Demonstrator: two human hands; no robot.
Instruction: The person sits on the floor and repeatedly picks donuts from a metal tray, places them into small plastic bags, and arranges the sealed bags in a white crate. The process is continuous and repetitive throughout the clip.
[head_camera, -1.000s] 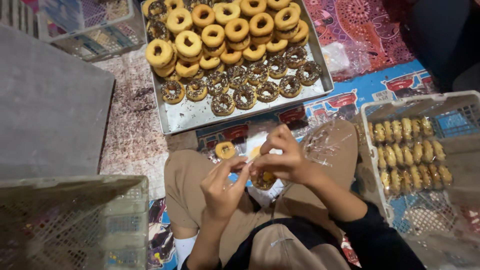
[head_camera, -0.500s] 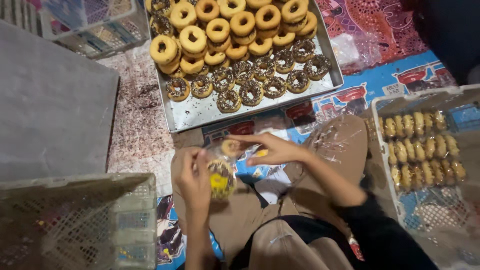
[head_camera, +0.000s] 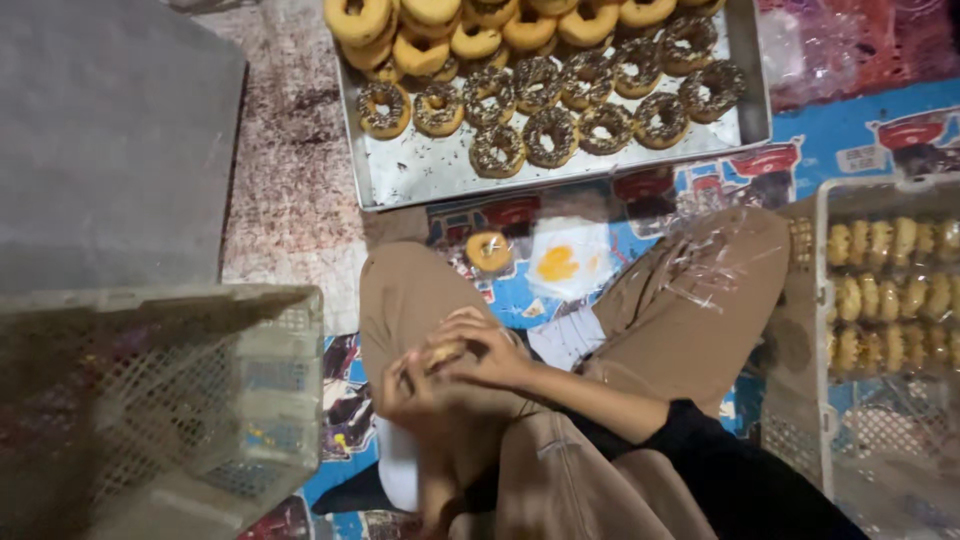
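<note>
We see both hands drawn close together over the lap, just above the tan trousers (head_camera: 680, 300). The left hand (head_camera: 415, 385) and the right hand (head_camera: 480, 352) touch each other, fingers curled inward, and between them sits a small golden doughnut (head_camera: 443, 353), only a sliver of which shows past the knuckles. Both hands are closed about it; we cannot tell whether a wrapper surrounds it, since the view is blurred there.

Ahead of the knees, on the patterned mat (head_camera: 850, 130), lies a single plain doughnut in clear wrap (head_camera: 489, 250), and just beside it a flat clear bag with an orange print (head_camera: 565, 262) (its contents are too smeared to make out). Farther up stands a metal tray (head_camera: 420, 175) scattered with loose sprinkles: chocolate-sprinkled doughnuts (head_camera: 545, 120) sit in rows along its near half, while plain glazed doughnuts (head_camera: 420, 40) are heaped at the far edge.

On the person's right, a white plastic crate (head_camera: 825, 300) holds packed doughnuts (head_camera: 885, 290) standing on edge in neat rows under film. On the left, a second mesh crate (head_camera: 160, 400) sits tilted close to the camera, and beyond it a grey slab (head_camera: 100, 150) covers the speckled floor (head_camera: 290, 200). A dark sleeve (head_camera: 700, 440) covers the right forearm.
</note>
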